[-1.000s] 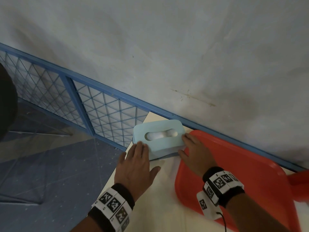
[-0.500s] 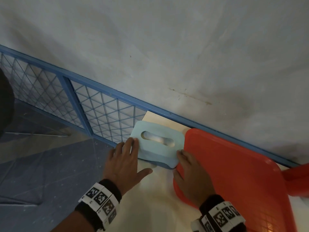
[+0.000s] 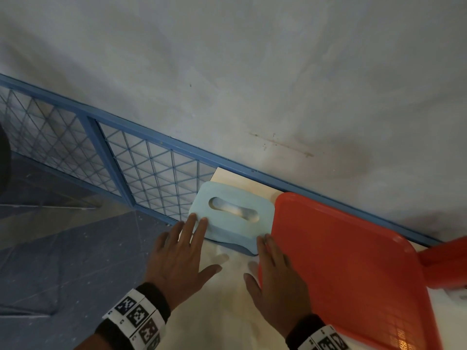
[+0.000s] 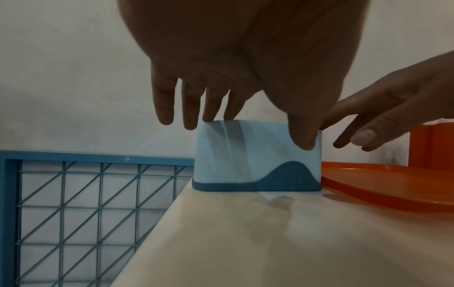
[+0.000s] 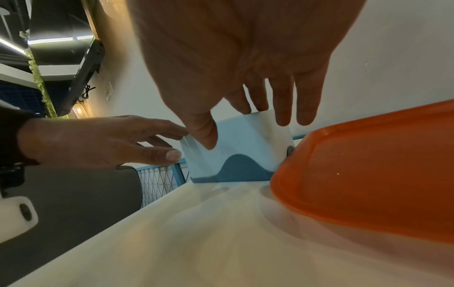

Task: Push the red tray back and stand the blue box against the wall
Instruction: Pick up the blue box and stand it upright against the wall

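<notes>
Both hands are out over the white counter [image 3: 227, 311], flanking the blue box [image 3: 232, 218]. The box sits at the counter's back left corner, its slotted face turned up and towards the camera, dark blue base band down on the counter in the left wrist view. It lies near the wall [image 3: 278, 84] at the counter's back edge; whether it touches the wall cannot be told.

The left hand [image 3: 180, 258] is spread flat, fingers straight, thumb swung out to the side. Its fingertips [image 3: 202, 221] reach the box's near left corner, resting on the top edge. Nothing is gripped; the hand is relaxed and released.

The right hand [image 3: 276, 279] is likewise flat and spread, holding nothing. Its fingertips [image 3: 262, 239] reach the box's near right corner, right where the box meets the red tray [image 3: 353, 261]. From the head view the palm partly overlaps the tray's left rim; whether it presses down on it cannot be told.

The red tray lies flat along the counter's back edge, its left rim hard against the box's right side. At the counter's far right edge, just beyond the tray, stands another red object [image 3: 447, 263], only partly in view.
</notes>
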The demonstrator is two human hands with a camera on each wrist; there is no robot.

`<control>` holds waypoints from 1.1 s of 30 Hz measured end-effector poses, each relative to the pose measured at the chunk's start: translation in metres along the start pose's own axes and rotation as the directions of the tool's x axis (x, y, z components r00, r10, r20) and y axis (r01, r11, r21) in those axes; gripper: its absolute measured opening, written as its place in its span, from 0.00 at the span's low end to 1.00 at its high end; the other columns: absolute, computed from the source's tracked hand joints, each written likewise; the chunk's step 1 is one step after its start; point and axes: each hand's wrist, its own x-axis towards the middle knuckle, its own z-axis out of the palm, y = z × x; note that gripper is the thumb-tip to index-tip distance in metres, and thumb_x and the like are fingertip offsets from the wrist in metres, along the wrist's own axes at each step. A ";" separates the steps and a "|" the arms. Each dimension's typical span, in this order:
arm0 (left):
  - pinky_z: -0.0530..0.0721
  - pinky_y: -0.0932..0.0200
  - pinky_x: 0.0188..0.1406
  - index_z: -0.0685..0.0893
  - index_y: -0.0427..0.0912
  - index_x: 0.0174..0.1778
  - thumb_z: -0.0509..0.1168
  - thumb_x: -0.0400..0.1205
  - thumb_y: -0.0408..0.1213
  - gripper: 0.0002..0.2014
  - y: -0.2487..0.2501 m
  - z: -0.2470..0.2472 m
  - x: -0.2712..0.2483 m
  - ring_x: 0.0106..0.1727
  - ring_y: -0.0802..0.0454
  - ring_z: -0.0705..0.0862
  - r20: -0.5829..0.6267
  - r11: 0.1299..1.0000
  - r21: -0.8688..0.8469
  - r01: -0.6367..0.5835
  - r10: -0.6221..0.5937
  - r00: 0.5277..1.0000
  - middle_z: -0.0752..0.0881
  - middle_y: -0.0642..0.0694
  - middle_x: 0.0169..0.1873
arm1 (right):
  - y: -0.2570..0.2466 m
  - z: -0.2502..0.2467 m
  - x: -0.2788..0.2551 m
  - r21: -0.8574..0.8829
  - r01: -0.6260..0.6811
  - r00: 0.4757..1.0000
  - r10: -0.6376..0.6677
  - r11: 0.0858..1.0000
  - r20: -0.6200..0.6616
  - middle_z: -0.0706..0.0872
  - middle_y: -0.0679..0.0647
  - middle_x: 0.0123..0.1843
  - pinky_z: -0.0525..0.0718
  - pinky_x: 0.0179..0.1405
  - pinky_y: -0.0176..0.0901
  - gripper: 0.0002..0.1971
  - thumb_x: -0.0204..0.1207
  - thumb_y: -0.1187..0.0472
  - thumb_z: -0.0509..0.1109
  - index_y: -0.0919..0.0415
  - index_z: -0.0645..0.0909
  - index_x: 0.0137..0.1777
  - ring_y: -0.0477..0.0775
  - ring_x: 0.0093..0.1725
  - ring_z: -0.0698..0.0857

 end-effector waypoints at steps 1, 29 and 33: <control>0.77 0.32 0.64 0.61 0.42 0.81 0.57 0.70 0.75 0.50 0.000 0.000 0.002 0.72 0.35 0.74 0.002 1.000 0.000 -0.002 0.002 1.000 0.69 0.35 0.78 | -0.001 0.000 0.000 -0.007 -0.008 1.000 0.008 1.000 0.005 0.66 0.55 0.82 0.84 0.60 0.46 0.39 0.72 0.39 0.62 0.55 0.58 0.80 0.56 0.72 0.77; 0.74 0.37 0.67 0.45 0.45 0.82 0.58 0.74 0.70 0.49 0.004 0.001 0.088 0.74 0.37 0.69 0.016 0.998 0.009 -0.055 0.055 0.998 0.52 0.38 0.84 | 0.017 -0.017 0.075 -0.044 -0.136 0.989 0.138 0.990 0.055 0.55 0.53 0.82 0.83 0.58 0.56 0.40 0.75 0.46 0.65 0.52 0.47 0.81 0.61 0.70 0.70; 0.76 0.38 0.65 0.47 0.45 0.82 0.59 0.74 0.70 0.49 0.004 -0.001 0.099 0.73 0.37 0.71 0.011 0.998 0.013 -0.064 0.063 0.998 0.54 0.39 0.83 | 0.023 -0.019 0.085 -0.042 -0.143 0.986 0.146 0.989 0.086 0.53 0.53 0.83 0.82 0.60 0.58 0.41 0.75 0.46 0.65 0.51 0.46 0.81 0.63 0.71 0.69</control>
